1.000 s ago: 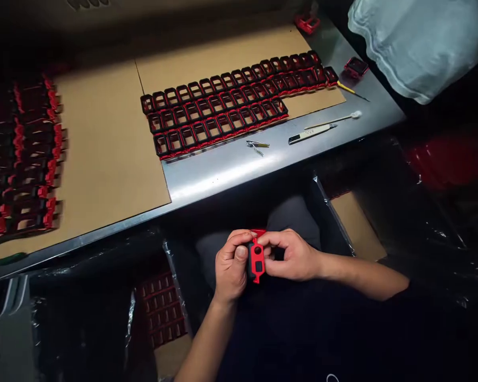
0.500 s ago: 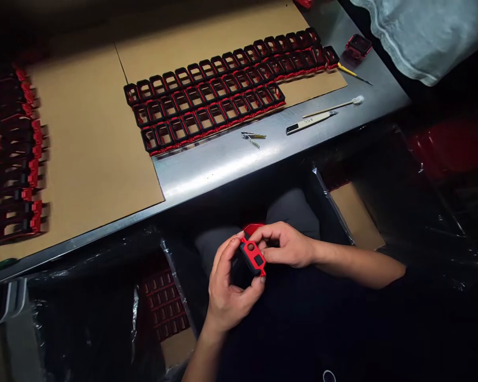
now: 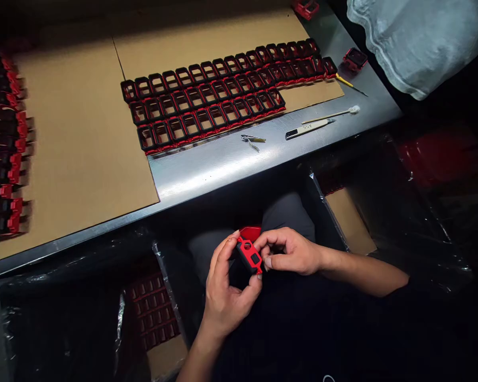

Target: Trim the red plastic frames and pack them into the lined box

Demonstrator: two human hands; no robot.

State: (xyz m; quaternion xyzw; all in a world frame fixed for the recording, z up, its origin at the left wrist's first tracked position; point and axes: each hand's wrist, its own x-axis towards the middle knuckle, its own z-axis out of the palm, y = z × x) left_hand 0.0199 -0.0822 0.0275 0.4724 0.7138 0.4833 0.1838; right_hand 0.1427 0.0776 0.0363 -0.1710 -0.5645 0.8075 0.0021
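Observation:
My left hand [image 3: 229, 292] holds a small red-and-black plastic frame [image 3: 250, 255] over my lap. Its fingertips grip the upper end and the thumb presses the lower end. The red face, with a round hole and a squarish opening, points up toward me. My right hand [image 3: 292, 252] is close beside the frame's right edge with its fingers curled inward. Its index fingertip is at that edge, while the thumb tip sits slightly apart. Whether something small is pinched in those fingers is hidden. Behind the frame, a red piece [image 3: 250, 232] shows near my knees.
Rows of similar frames [image 3: 197, 124] stand on cardboard [image 3: 83, 138] over a metal bench [image 3: 207, 170]. More frames [image 3: 14, 164] line the left. A knife [image 3: 308, 129], cotton swab [image 3: 330, 115], yellow-handled tool [image 3: 346, 81] and nail clipper [image 3: 254, 139] lie nearby. Plastic-lined boxes [image 3: 165, 355] flank my legs.
My right fingers have drawn back slightly to the right from the frame's face. My left hand keeps its hold. The whole view has shifted a little.

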